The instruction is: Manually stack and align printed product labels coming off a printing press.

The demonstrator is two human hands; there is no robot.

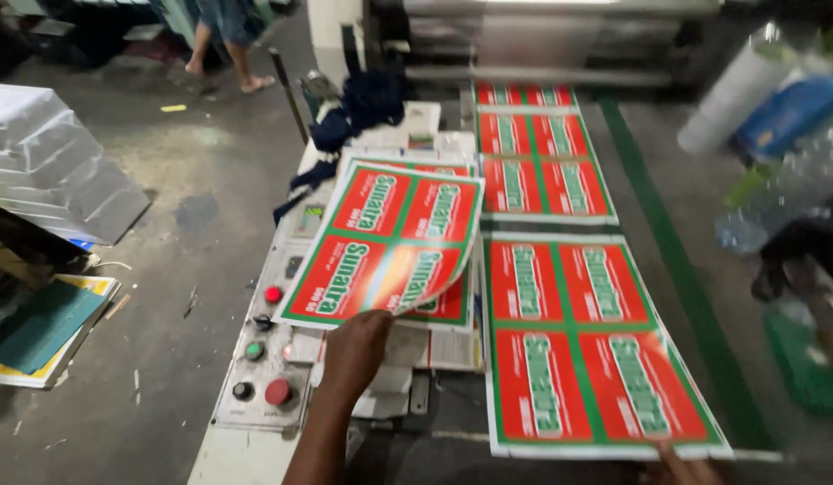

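Wide machine bed (pixel 614 135) at centre and right, running away from the camera, green stripe along its right side. On the bed: row of printed sheets (pixel 547 162) in red, green and white, end to end, flat. Nearest flat sheet (pixel 587 346) at lower centre, four red panels, near edge at the bottom of the frame. Grey concrete floor (pixel 192 207) at left; silver wrapped bundle (pixel 48 166) at far left; bare legs of another person (pixel 223 54) at top left. Control panel (pixel 268 359) beside the bed, left of it, red, green and black buttons. Dark cloth (pixel 354 112) bunched beyond the panel.

Lifted sheet (pixel 390 247) above the panel and a small stack, same print, right corner curling down. Left hand (pixel 355 352) closed on the lifted sheet's near edge, pinching it. Right hand (pixel 681 469) at the bottom edge, mostly cut off, apparently touching the nearest flat sheet's near corner; grip not determinable.
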